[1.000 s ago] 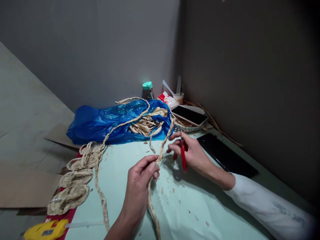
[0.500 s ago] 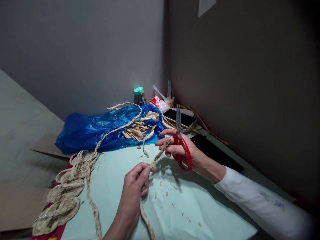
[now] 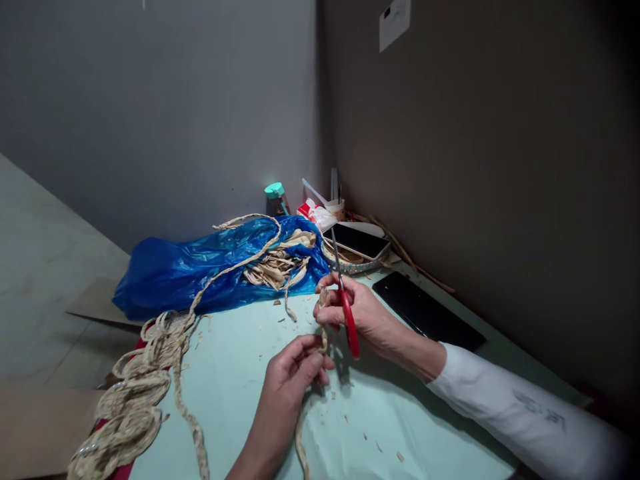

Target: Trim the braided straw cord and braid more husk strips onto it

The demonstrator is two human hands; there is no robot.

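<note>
My left hand [image 3: 296,373] is closed on a braided straw-coloured cord [image 3: 301,440], whose length runs down toward the table's front. Just above and to the right, my right hand [image 3: 345,303] pinches the upper end of that same cord. Red-handled scissors [image 3: 349,320] hang on the right hand too, blades pointing up and away. To the left lies a piece of looped, braided cord work [image 3: 135,393]. From it one braid [image 3: 187,413] trails to the front and another runs back over a blue plastic bag [image 3: 170,273].
Dry husk strips [image 3: 275,267] spill from the bag's mouth. A phone [image 3: 363,240] rests on a round basket [image 3: 350,265], near a teal-lidded bottle [image 3: 275,192] and a cup [image 3: 336,208]. A black flat device [image 3: 425,310] lies right, by the wall. Scraps dot the pale green tabletop [image 3: 240,373].
My hands have come closer together, the left moving right. The cord end between them now stands more upright. The scissors have turned edge-on, and the camera view has shifted slightly.
</note>
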